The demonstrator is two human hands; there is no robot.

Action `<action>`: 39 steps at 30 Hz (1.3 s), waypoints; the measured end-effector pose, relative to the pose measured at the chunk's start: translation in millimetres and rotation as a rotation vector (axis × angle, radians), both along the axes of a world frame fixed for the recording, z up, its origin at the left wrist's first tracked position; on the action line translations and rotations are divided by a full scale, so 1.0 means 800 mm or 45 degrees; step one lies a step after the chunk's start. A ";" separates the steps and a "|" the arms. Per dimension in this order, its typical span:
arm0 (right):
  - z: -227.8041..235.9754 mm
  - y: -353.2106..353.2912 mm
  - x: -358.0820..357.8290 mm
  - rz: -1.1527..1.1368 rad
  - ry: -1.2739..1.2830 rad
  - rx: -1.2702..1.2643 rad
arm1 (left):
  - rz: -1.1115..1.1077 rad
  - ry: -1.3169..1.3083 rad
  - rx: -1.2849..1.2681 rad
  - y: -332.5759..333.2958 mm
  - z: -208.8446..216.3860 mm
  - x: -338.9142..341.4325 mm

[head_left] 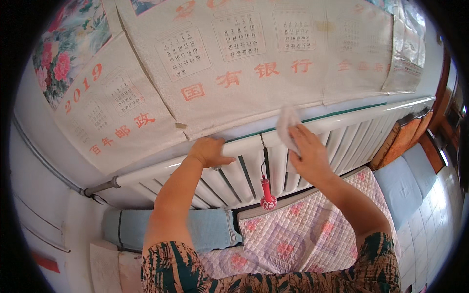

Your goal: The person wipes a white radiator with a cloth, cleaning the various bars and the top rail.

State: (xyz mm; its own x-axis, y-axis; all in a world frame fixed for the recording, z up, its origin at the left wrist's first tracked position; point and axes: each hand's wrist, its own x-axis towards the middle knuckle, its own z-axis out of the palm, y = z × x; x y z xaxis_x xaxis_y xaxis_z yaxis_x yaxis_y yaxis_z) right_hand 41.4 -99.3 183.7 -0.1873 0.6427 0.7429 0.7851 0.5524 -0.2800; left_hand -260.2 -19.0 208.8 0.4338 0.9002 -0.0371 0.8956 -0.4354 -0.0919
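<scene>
A long white radiator (pixel 337 124) runs along the wall in front of me. My left hand (pixel 210 152) grips its top edge, fingers bent over the rail and thumb stretched to the right. In my right hand (pixel 311 154) is a white cloth (pixel 288 128), blurred by motion, at the top of the radiator against the wall. Between my hands a red hanging ornament (pixel 266 188) with a round patterned end dangles on a dark cord down the radiator's front.
Large paper calendar sheets (pixel 244 93) cover the wall above. Below lies a quilted floral cover (pixel 293 234), with a folded blue towel (pixel 207 228) at its left. Blue cushions (pixel 398 183) and an orange-brown padded piece (pixel 403 139) stand at the right. A pipe (pixel 102 186) joins the radiator's left end.
</scene>
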 end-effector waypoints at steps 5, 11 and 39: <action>-0.010 0.050 -0.033 -0.092 -0.399 0.061 | 0.028 -0.060 0.055 0.003 -0.001 0.004; -0.006 0.063 0.021 -0.122 -0.440 -0.071 | 0.072 -0.036 0.077 -0.005 -0.004 -0.004; -0.026 0.080 0.192 -0.569 -0.448 -0.166 | 0.150 0.008 0.127 -0.011 -0.008 -0.001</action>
State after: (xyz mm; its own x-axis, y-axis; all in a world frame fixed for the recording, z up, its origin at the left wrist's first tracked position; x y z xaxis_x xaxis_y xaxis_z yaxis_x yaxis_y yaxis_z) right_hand 195.3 -35.3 163.1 -0.0982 0.7980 0.5946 0.9922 0.1246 -0.0033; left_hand -260.7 -27.7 202.7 0.3248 0.9443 0.0524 0.9392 -0.3156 -0.1354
